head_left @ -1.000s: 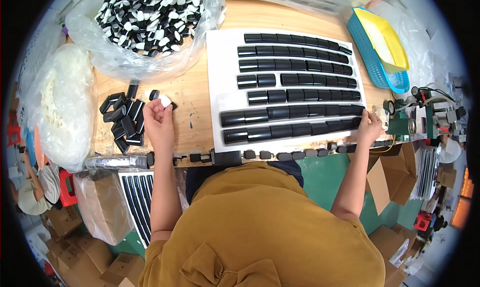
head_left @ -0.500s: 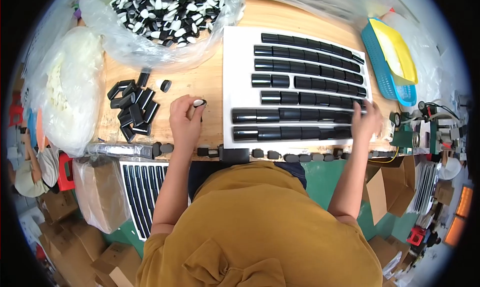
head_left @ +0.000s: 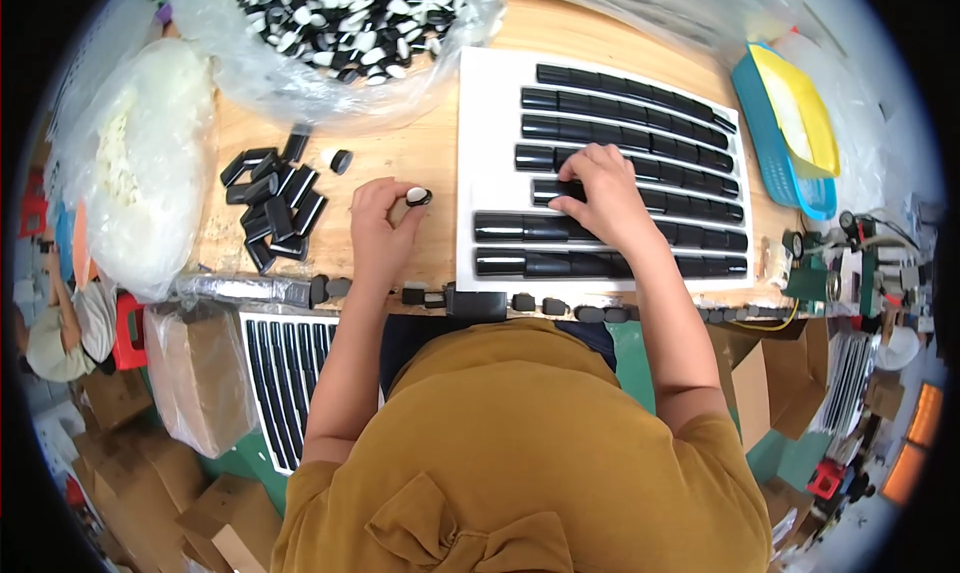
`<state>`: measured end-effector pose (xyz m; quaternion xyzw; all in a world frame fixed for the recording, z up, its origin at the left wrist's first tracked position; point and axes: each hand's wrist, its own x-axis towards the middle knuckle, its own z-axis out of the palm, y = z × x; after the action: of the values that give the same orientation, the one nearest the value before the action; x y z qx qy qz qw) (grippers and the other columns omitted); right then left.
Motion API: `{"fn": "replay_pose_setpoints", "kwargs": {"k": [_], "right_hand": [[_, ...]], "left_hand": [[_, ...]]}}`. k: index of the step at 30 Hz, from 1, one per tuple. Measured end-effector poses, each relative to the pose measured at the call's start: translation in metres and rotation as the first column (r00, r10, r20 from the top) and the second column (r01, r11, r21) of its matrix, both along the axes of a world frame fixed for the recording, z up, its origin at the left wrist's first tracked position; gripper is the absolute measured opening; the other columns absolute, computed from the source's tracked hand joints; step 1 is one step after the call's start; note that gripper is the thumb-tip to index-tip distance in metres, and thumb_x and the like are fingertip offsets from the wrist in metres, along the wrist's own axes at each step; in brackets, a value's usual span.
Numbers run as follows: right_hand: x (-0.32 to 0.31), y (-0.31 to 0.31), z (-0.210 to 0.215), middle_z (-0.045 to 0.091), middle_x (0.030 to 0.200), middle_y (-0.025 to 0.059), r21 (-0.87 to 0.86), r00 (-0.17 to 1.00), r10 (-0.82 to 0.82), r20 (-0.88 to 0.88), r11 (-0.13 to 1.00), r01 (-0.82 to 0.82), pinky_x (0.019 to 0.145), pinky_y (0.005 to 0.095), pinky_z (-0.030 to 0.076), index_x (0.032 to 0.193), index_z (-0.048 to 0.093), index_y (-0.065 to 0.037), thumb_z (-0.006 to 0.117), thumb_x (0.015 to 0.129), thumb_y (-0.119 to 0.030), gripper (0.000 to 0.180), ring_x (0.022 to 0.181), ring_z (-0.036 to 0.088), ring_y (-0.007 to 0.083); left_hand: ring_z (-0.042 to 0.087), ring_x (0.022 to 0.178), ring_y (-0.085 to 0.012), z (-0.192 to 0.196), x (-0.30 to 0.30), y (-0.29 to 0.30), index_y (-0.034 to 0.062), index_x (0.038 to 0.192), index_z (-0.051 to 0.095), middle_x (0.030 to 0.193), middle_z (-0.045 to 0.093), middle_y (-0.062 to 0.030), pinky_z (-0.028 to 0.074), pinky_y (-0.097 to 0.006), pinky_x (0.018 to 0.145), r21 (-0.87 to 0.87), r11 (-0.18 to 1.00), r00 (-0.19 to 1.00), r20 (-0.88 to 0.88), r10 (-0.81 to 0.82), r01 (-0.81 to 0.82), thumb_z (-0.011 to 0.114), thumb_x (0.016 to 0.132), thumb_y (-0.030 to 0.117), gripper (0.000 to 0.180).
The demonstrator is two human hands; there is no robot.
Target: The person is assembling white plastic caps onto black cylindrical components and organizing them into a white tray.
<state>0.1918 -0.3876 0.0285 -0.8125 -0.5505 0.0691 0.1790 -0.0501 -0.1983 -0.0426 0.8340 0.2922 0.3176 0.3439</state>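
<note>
Left hand [head_left: 383, 221], grip pinching one black-and-white cap [head_left: 418, 196] over the wooden surface [head_left: 430, 148]; right hand [head_left: 608, 198], grip around a black end piece [head_left: 551, 191] on the white board [head_left: 490, 173], hold unclear; risk: its thumb could nudge the adjoining row [head_left: 545, 227] askew.

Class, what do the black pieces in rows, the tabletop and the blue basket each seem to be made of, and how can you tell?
Black pieces: probably glossy plastic; bright highlights run along them, though coated metal is possible.
Tabletop: wood or wood-look board, fairly smooth, with a tan, faintly streaked surface.
Blue basket: likely moulded plastic, evenly coloured with perforated walls.
</note>
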Motion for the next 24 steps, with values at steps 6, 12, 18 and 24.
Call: {"fn": "replay_pose_setpoints", "kwargs": {"k": [6, 12, 18, 24], "right_hand": [[0.007, 0.005, -0.005, 0.059, 0.099, 0.0074, -0.016, 0.997, 0.017, -0.072, 1.0, -0.018, 0.094, 0.0408, 0.039, 0.093, 0.064, -0.009, 0.083, 0.074, -0.02, 0.029, 0.102, 0.053, 0.0281], [0.001, 0.004, 0.009, 0.061, 0.092, 0.0069, -0.053, 0.996, 0.039, -0.085, 0.998, -0.044, 0.094, 0.0404, 0.039, 0.092, 0.061, -0.008, 0.082, 0.073, -0.016, 0.03, 0.098, 0.056, 0.0281], [-0.006, -0.001, 0.007, 0.06, 0.087, 0.0098, 0.128, 0.994, 0.083, -0.078, 0.989, -0.072, 0.087, 0.0415, 0.044, 0.09, 0.058, -0.006, 0.077, 0.073, -0.008, 0.025, 0.093, 0.058, 0.0302], [-0.047, 0.051, 0.033, 0.063, 0.086, 0.0101, 0.184, 0.889, 0.102, -0.447, 0.983, -0.02, 0.069, 0.0312, 0.049, 0.101, 0.054, -0.004, 0.074, 0.082, -0.008, 0.028, 0.073, 0.059, 0.0202]], "left_hand": [[0.056, 0.108, -0.0283, -0.004, 0.001, 0.001, 0.0059, 0.1, 0.069, 0.106, 0.063, -0.0116, 0.047, -0.036, 0.093, -0.015, 1.0, 1.0, 0.025, 0.001, -0.001, 0.078, 0.075, 0.001, 0.027], [0.056, 0.108, -0.0285, -0.004, 0.001, 0.0, 0.0058, 0.1, 0.069, 0.106, 0.063, -0.0114, 0.047, -0.037, 0.094, -0.043, 0.999, 0.999, 0.037, -0.002, 0.004, 0.078, 0.075, 0.001, 0.027], [0.056, 0.107, -0.0294, 0.002, 0.0, 0.002, 0.0056, 0.1, 0.069, 0.104, 0.063, -0.0111, 0.046, -0.038, 0.093, 0.048, 0.999, 1.0, 0.0, -0.024, 0.024, 0.077, 0.074, 0.0, 0.029], [0.055, 0.104, -0.0326, 0.004, 0.0, 0.005, 0.0064, 0.098, 0.068, 0.101, 0.064, -0.0117, 0.043, -0.041, 0.093, 0.073, 0.997, 0.999, -0.02, -0.028, 0.03, 0.079, 0.069, 0.002, 0.032]]}}
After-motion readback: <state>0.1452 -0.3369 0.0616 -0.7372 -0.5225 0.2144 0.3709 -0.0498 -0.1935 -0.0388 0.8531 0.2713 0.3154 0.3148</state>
